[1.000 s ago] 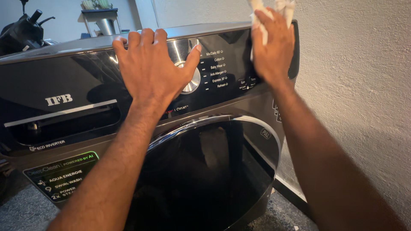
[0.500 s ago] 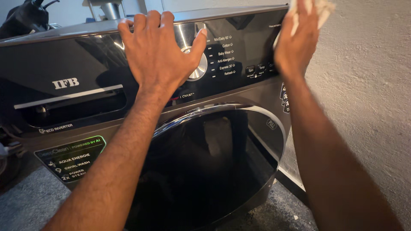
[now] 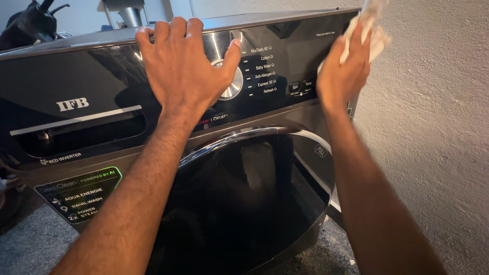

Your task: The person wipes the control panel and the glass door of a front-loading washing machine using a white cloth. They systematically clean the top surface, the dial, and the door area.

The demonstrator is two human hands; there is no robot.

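Head view: a white cloth (image 3: pixel 374 23) is gripped in the right hand (image 3: pixel 342 71) and pressed against the top right corner of the washing machine's control panel (image 3: pixel 290 46); the left hand (image 3: pixel 181 69) is laid open and flat beside the chrome dial (image 3: pixel 233 84), fingers hooked over the top edge

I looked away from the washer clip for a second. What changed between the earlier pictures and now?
The right hand with the white cloth slid rightward along the glossy control panel, from beside the buttons to the panel's right edge, then dipped slightly. It kept its hold on the cloth. The left hand stayed flat on the panel beside the dial, fingers over the top edge.
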